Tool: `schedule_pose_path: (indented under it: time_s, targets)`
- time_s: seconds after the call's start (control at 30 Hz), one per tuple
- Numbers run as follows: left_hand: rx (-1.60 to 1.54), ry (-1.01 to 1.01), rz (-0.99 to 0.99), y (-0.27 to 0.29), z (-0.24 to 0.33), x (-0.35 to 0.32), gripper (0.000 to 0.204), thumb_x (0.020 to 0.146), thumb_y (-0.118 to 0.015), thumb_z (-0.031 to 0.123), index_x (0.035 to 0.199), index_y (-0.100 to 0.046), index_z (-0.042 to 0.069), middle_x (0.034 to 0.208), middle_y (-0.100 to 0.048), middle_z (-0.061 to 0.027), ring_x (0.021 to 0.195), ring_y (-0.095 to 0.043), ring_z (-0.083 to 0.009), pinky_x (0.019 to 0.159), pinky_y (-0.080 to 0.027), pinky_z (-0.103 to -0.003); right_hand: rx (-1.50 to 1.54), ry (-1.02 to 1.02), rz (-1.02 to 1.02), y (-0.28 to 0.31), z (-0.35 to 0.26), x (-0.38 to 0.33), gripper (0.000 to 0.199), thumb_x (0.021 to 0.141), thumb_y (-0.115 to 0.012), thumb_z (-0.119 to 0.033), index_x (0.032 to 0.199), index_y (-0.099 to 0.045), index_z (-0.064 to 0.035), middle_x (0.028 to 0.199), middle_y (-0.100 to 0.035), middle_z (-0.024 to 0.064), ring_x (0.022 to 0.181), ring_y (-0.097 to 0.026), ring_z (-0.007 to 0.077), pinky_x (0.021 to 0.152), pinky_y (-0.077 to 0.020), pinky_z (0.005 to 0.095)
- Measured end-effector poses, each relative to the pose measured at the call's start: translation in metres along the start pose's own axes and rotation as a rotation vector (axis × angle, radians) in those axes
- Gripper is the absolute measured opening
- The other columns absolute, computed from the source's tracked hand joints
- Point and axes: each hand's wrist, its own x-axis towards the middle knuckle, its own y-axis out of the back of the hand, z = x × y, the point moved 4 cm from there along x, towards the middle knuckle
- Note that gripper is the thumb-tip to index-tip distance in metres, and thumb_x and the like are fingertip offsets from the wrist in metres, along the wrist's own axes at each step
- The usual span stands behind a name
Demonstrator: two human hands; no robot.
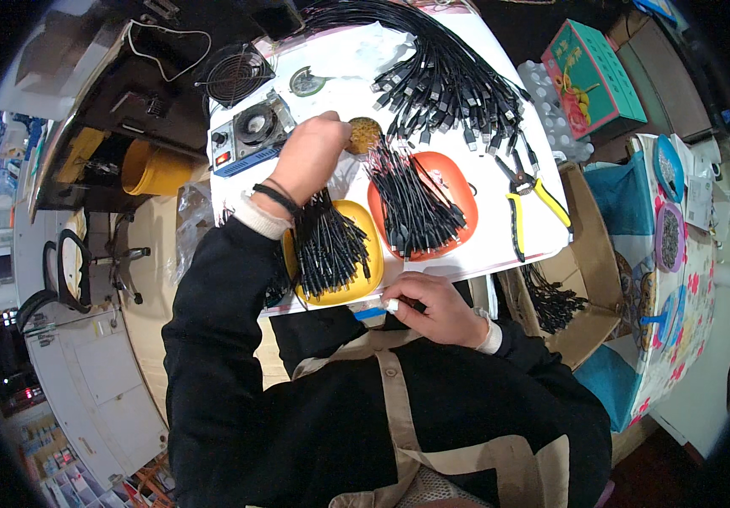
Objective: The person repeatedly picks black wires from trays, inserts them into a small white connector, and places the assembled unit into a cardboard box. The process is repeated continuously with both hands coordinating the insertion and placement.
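My left hand point(316, 154) reaches over the white table beside a small round tin point(364, 135) with amber-yellow contents. Its fingers are curled, and the fingertips are hidden behind the hand. Close to my body at the table's front edge, my right hand point(443, 311) is closed with a small white piece point(392, 305) at its fingertips. Between the hands, a yellow tray point(373, 241) bears a bundle of short black cables point(329, 250). An orange-red tray point(460, 188) to its right bears another bundle of short black cables point(416, 212).
At the back lies a big heap of black USB cables point(450, 85). Yellow-handled pliers point(522, 190) lie at the right. A control box with a dial point(255, 127) and a black fan point(236, 74) stand back left. Right of the table, a cardboard box point(589, 271) holds black parts.
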Motion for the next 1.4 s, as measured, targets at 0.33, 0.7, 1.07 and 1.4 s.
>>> schedule_pose_path:
  time_s: [0.33, 0.7, 1.07, 1.4]
  targets:
    - [-0.611, 0.542, 0.21, 0.068, -0.084, -0.077, 0.016, 0.085, -0.069, 0.009, 0.095, -0.069, -0.003, 0.08, -0.067, -0.0019, 0.072, -0.058, -0.0054, 0.063, -0.047, -0.022, -0.074, -0.052, -0.008, -0.013, -0.009, -0.002, 0.014, 0.085, -0.06, -0.008, 0.096, -0.06, -0.0005, 0.083, -0.063, 0.0127, 0.07, -0.061, 0.0255, 0.066, -0.0479, 0.0325]
    - [0.112, 0.255, 0.262, 0.058, -0.112, -0.066, 0.011, 0.077, -0.067, 0.004, 0.086, -0.069, -0.001, 0.081, -0.063, -0.0175, 0.077, -0.062, -0.0352, 0.07, -0.05, -0.041, -0.125, -0.006, -0.042, -0.023, -0.011, 0.004, 0.013, 0.084, -0.061, -0.007, 0.094, -0.058, 0.0003, 0.084, -0.063, 0.0135, 0.074, -0.063, 0.0287, 0.067, -0.0491, 0.0352]
    - [0.306, 0.248, 0.113, 0.045, -0.123, -0.049, 0.008, 0.078, -0.061, 0.002, 0.082, -0.066, -0.002, 0.082, -0.06, -0.019, 0.08, -0.061, -0.037, 0.073, -0.05, -0.043, -0.132, 0.052, -0.037, -0.023, -0.001, 0.008, 0.015, 0.081, -0.062, -0.003, 0.096, -0.057, 0.0, 0.084, -0.063, 0.0134, 0.074, -0.062, 0.029, 0.067, -0.0493, 0.0355]
    - [0.273, 0.234, 0.219, 0.055, -0.105, -0.054, 0.01, 0.077, -0.063, 0.002, 0.085, -0.067, -0.002, 0.081, -0.062, -0.0177, 0.077, -0.062, -0.0359, 0.069, -0.05, -0.041, -0.149, -0.004, -0.023, -0.022, -0.014, 0.0, 0.015, 0.081, -0.061, -0.005, 0.094, -0.057, 0.0002, 0.083, -0.061, 0.0143, 0.071, -0.06, 0.0294, 0.066, -0.0476, 0.0344]
